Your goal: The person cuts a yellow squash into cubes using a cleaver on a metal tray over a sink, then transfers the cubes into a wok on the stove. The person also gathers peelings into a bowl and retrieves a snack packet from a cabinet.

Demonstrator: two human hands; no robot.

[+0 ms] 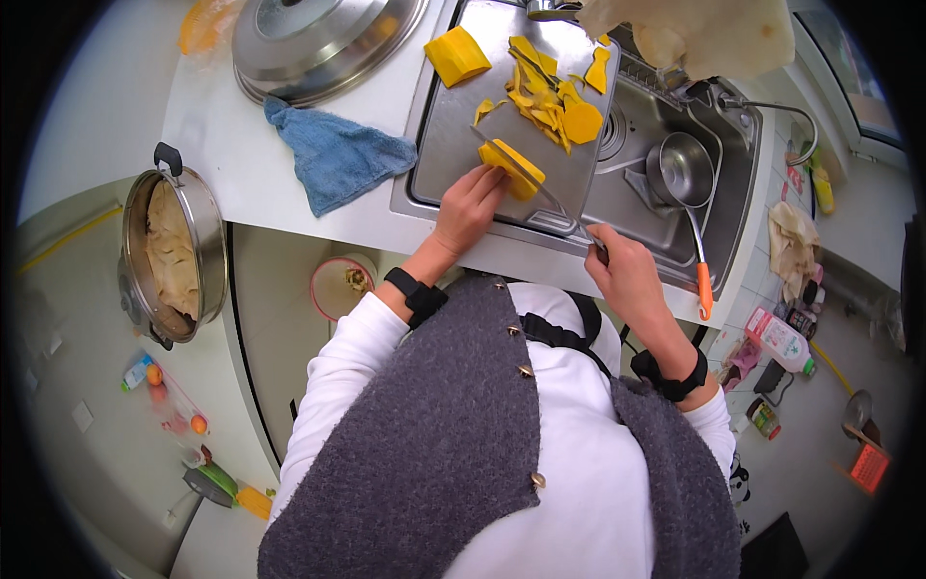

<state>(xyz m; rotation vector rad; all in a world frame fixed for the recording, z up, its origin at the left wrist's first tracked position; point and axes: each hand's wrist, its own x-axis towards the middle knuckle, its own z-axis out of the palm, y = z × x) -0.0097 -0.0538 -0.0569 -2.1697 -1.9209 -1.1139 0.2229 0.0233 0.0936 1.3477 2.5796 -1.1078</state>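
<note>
On a metal cutting board (456, 137) beside the sink lies a piece of orange-yellow pumpkin (522, 187). My left hand (470, 206) presses its fingertips on the near left side of this piece. A knife (522, 168) lies along the pumpkin, its handle in my right hand (623, 268) at the counter's front edge. Whether the blade has entered the flesh is not clear. Farther back on the board are a heap of peelings (537, 105), a thick peeled chunk (457, 56) and a round-ended piece (582, 122).
A blue cloth (340, 152) and a large steel lid (325, 43) lie left of the board. At right, the sink (644, 239) holds a small saucepan (680, 170) with an orange-tipped handle. A steamer pot (206, 253) stands on the left counter; a bin (340, 289) is below.
</note>
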